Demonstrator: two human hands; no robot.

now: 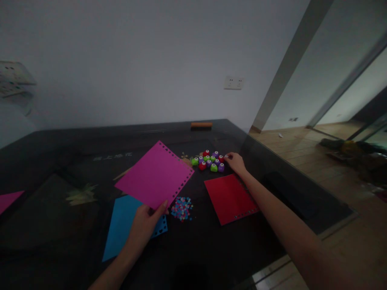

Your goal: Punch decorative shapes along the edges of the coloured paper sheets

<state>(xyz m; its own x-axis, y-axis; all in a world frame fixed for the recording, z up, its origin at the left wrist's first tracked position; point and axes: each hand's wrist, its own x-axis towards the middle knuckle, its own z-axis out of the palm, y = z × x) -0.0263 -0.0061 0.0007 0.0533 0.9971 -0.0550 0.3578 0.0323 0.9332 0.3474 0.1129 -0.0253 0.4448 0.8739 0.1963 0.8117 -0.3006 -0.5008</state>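
My left hand pinches a magenta sheet of paper by its near corner and holds it up over the table. Shaped holes run along the sheet's right-hand edges. At the right side of a cluster of small red, green and purple craft punches, each with a white, eye-like top, my right hand has its fingers closed on one punch, mostly hidden by the fingertips. Under my right forearm lies a red sheet with holes along its edge. A blue sheet, also punched, is partly covered by my left hand and the magenta sheet.
Tiny coloured paper cutouts are piled between the sheets on the dark table. An orange-brown roll lies by the wall. Another pink sheet shows at the far left. A dark oblong object rests near the right edge.
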